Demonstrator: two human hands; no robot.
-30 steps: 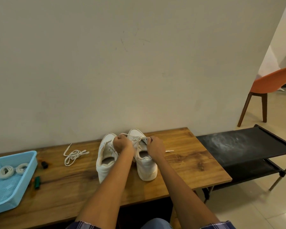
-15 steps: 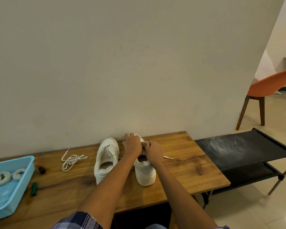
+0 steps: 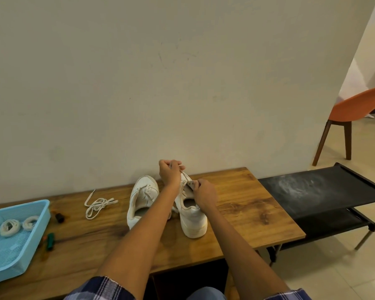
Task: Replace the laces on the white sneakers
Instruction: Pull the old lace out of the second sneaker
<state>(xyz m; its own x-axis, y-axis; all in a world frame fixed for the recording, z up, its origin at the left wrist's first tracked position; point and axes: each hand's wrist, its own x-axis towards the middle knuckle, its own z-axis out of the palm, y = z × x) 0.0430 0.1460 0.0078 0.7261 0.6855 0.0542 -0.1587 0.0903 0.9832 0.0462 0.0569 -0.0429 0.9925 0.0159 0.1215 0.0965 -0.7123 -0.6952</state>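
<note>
Bare tabletop [image 3: 247, 204] right of sneakers [image 3: 191, 213]

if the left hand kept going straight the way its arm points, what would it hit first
Probably the wall. The left hand, raised over the sneaker and pinching a lace, points away toward it; nothing shows between, though depth is unclear.

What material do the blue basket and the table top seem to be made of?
The blue basket looks like moulded plastic: even light blue colour, perforated mesh-like walls and floor, matte. The table top looks like wood or a wood-look laminate: brown grain with dark knots and a slight sheen. Which, I cannot tell.
</note>
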